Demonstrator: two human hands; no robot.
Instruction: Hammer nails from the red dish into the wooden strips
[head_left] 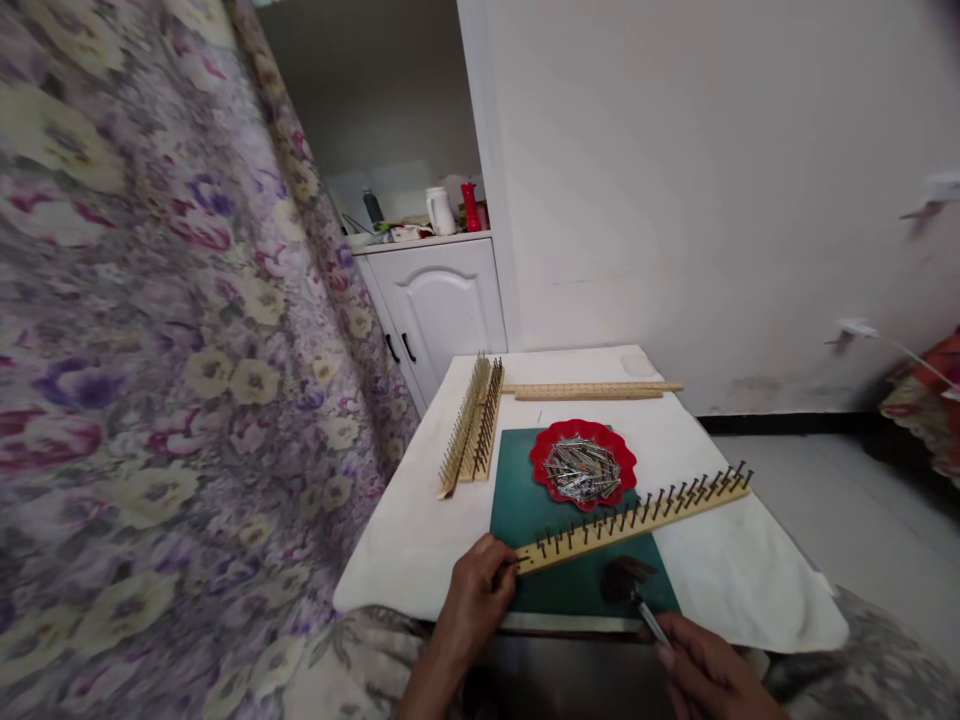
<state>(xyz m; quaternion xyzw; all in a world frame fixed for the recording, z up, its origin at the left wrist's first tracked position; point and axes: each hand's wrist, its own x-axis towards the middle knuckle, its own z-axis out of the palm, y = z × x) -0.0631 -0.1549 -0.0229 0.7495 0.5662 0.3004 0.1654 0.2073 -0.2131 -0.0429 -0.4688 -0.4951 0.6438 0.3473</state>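
Note:
My left hand (477,588) is closed at the near left end of a wooden strip (600,536). A thin dark nail (522,559) appears to stick out from its fingertips over the strip; the fingers partly hide it. Dark nails stand upright along most of the strip, and small holes show near its left end. In my right hand (709,665) is a hammer (649,618), gripped by its handle. Its blurred head is just in front of the strip, over the green mat (559,592). Behind the strip, a red scalloped dish (541,470) holds many loose silvery nails.
Nail-studded strips (474,425) lie at the left of the white-covered table (405,545). More wooden strips (592,391) lie across its back. A floral curtain (187,350) hangs at left. A white cabinet (450,300) and wall (675,200) stand behind.

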